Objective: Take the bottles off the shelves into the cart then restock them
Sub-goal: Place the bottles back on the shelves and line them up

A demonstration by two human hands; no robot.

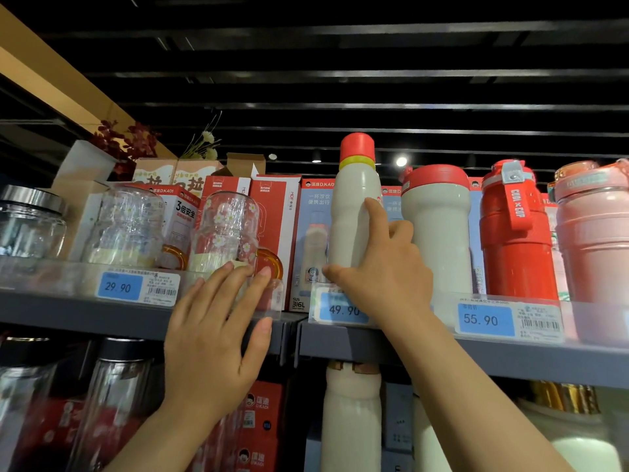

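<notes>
1. Head view: the right hand point(381, 270) grips a tall white bottle point(355, 212) with a red cap and a yellow ring. The thumb is curled under its low part and one finger points up along its side.
2. The white bottle stands upright on the top shelf point(510, 356), right above the blue 49.90 price tag point(343, 310).
3. The left hand point(211, 338) is open. Its straight fingers lie flat on the clear strip at the front edge of the shelf, just below a glass jug point(228, 233) with little flowers and an orange handle.
4. Just to the right of the white bottle stands a wide white cup point(439, 229) with a red lid. Next come a red bottle point(517, 233) and then a pink bottle point(592, 233).
5. Red and blue boxes point(272, 226) stand behind the white bottle and the jug, close at their backs.
6. To the left there is a second glass jug point(126, 226) and a glass jar point(30, 223) with a silver lid.
7. On the shelf below, another white bottle point(350, 417) stands under the right arm, and the arm hides part of what is there.
</notes>
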